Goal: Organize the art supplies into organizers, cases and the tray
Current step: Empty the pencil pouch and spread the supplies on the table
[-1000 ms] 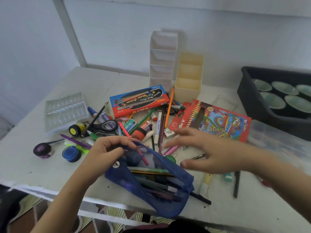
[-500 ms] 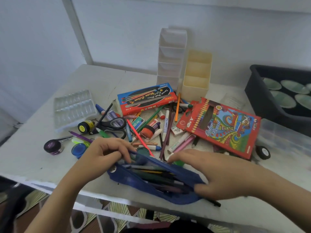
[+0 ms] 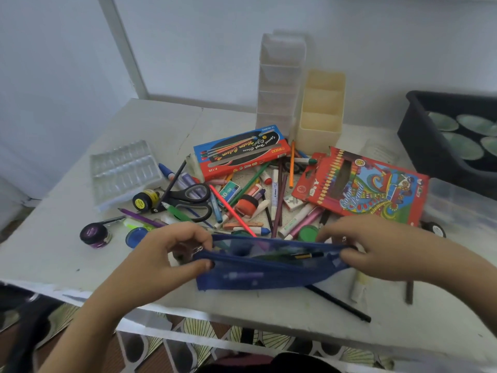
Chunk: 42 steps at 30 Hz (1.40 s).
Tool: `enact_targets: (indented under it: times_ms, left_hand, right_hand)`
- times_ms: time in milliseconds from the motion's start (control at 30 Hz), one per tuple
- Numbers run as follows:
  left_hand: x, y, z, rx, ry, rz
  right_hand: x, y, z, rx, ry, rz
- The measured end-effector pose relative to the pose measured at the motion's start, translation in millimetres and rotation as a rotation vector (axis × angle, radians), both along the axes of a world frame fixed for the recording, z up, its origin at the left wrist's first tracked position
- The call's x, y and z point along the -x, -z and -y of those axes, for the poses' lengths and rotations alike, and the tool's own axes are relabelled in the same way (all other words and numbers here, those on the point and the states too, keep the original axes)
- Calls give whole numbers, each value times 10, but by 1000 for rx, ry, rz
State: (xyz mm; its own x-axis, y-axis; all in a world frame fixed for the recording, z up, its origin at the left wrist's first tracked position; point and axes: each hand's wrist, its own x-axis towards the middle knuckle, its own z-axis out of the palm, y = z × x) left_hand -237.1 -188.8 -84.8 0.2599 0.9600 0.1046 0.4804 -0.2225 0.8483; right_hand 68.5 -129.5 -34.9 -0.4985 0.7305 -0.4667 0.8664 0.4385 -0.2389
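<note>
A blue mesh pencil case [image 3: 269, 273] with several pens and pencils inside lies near the table's front edge. My left hand [image 3: 166, 254] pinches its left end at the zipper. My right hand [image 3: 376, 249] grips its right end, and the case is stretched flat between the two. Behind it lies a heap of loose pencils and markers [image 3: 258, 200], black scissors [image 3: 193, 197], a water colour box [image 3: 239, 149] and a red colour pencil box [image 3: 363, 187]. A white organizer [image 3: 279, 84] and a cream organizer [image 3: 320, 111] stand at the back.
A clear plastic palette tray [image 3: 123, 170] lies at the left, with small paint pots [image 3: 94, 234] in front of it. A black bin [image 3: 451, 141] holding green discs stands at the right over a clear container [image 3: 462, 211]. A black pencil [image 3: 338, 304] lies near the front edge.
My right hand came back from the pile to the case's right end. The case, gaping open a second ago, is now pulled flat and straight between both hands.
</note>
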Motion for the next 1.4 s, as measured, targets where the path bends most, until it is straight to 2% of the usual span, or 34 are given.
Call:
enact_targets:
  times_ms: [467, 600, 767, 1100, 1300, 1400]
  left_hand:
    - [85, 27, 79, 5, 6, 54]
    - [107, 50, 73, -31, -8, -9]
    - [130, 54, 80, -52, -24, 54]
    - [81, 61, 20, -8, 20, 51]
    - [-23, 30, -24, -45, -11, 18]
    - [-88, 26, -55, -32, -26, 31]
  right_hand:
    - [118, -89, 210, 164, 99, 98]
    - [131, -115, 272, 111, 133, 107]
    - [161, -173, 390, 86, 165, 72]
    - [167, -10, 447, 303, 228, 126]
    - [64, -31, 307, 124, 287, 145]
    - [22, -67, 230, 103, 312, 144]
